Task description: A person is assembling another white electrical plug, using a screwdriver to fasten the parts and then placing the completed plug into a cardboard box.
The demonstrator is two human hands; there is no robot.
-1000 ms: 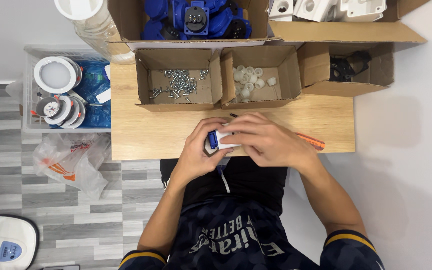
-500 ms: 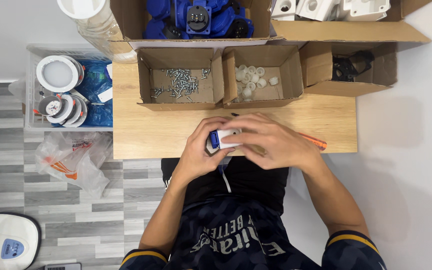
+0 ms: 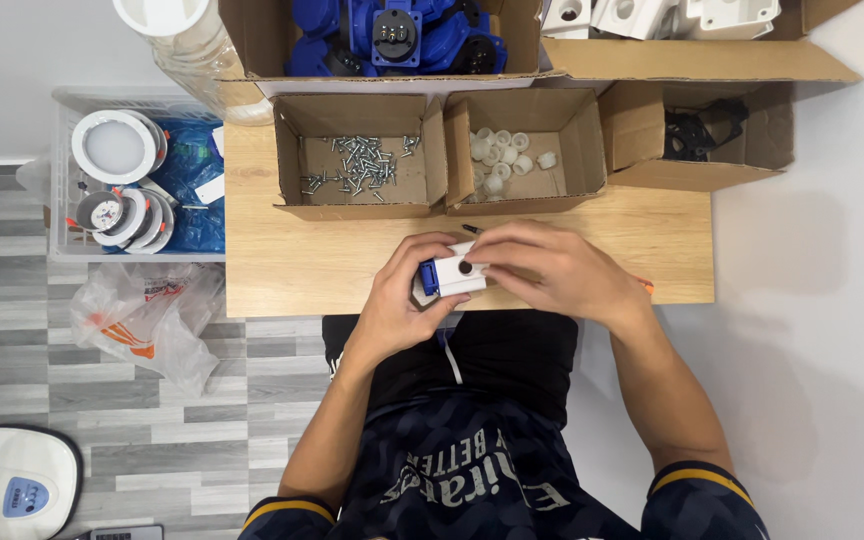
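- A small white-and-blue plastic part [image 3: 452,275] sits at the near edge of the wooden table [image 3: 282,270], held between both hands.
- The left hand [image 3: 404,300] curls around the part's left side, fingers closed on it.
- The right hand [image 3: 552,270] covers its right side, fingertips pinching the top edge beside a small dark screw [image 3: 473,230].
- Just beyond, a cardboard box of screws [image 3: 357,165] stands left of a box of white caps [image 3: 507,155].
- Farther back, a larger box holds blue parts [image 3: 392,35].
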